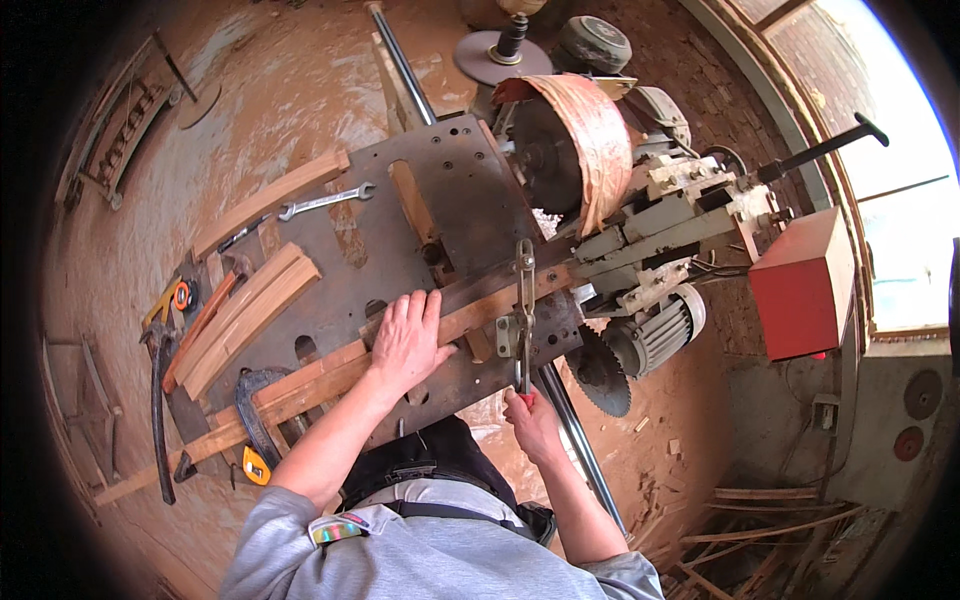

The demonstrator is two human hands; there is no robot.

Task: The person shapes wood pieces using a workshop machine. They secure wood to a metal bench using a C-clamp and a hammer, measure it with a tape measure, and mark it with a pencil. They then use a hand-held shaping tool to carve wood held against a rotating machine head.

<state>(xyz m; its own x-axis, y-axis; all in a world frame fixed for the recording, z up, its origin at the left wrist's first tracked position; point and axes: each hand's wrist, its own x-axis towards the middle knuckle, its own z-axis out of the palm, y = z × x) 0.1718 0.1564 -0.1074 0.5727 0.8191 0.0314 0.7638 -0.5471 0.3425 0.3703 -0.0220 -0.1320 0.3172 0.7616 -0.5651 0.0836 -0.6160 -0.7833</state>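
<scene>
My left hand point(408, 340) lies flat with fingers stretched out. Its palm presses on a wooden piece point(350, 356) that runs along a wooden fence on the machine's metal table point(385, 225). My right hand point(535, 428) is closed round the red handle of a toggle clamp point(525, 300), whose metal arm reaches over the long wooden strip point(500, 302). The clamp's base is fixed near the table's front edge. Part of the handle is hidden in my fingers.
A toothed saw blade point(600, 372) sits beside an electric motor point(668, 330) at the right. A spanner point(326, 200), curved wooden pieces point(250, 318), a black clamp point(258, 415) and a yellow tape measure point(256, 466) are on the left. A red box point(803, 285) stands far right.
</scene>
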